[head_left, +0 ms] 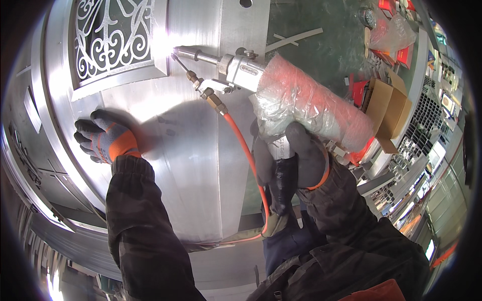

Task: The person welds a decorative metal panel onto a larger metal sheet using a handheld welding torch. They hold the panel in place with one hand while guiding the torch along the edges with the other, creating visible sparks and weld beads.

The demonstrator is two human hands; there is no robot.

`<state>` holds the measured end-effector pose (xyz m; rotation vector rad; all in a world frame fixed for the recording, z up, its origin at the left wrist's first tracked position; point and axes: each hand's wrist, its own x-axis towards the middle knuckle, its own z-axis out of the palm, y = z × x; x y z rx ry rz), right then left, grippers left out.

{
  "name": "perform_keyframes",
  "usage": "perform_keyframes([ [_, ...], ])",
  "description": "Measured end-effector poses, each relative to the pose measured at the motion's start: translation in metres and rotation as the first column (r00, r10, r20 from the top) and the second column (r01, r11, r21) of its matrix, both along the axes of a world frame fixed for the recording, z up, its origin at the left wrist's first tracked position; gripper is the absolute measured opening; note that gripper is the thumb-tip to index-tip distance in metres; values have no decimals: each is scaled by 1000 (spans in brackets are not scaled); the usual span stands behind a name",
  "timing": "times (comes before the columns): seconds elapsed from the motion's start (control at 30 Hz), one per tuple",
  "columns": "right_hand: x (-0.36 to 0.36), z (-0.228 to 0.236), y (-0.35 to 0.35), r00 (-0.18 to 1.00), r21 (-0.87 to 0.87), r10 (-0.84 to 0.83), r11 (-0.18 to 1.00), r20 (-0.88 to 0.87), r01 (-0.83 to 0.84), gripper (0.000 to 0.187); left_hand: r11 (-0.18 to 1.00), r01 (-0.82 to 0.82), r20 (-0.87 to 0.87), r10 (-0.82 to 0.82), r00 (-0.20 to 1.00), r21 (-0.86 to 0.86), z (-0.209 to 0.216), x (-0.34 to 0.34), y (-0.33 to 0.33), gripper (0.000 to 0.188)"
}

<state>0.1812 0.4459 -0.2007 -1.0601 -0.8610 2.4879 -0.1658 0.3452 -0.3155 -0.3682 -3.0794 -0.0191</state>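
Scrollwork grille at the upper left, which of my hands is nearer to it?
Left. Your left hand is on the metal panel just below the scrollwork grille; your right hand grips the plastic-wrapped tool, farther off, below and to the right.

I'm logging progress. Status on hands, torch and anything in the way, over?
Left hand resting on metal panel. Right hand gripping torch. Nozzle at scrollwork frame, glare hiding any contact. Orange hose hanging between the hands.

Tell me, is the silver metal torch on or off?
On: bright white light glares at the front end of the silver metal torch.
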Motion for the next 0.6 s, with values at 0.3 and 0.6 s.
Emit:
perform_keyframes([
  [0.3, 2, 7, -10, 998, -2, 20, 1000, 59, -20, 65, 999, -26, -14, 25, 1000, -31, -2, -4, -1, 79],
  [0.6, 7, 4, -25, 998, -99, -50, 994, -39, 45, 57, 1000, -17, -10, 17, 1000, 0, -1, -2, 0, 78],
])
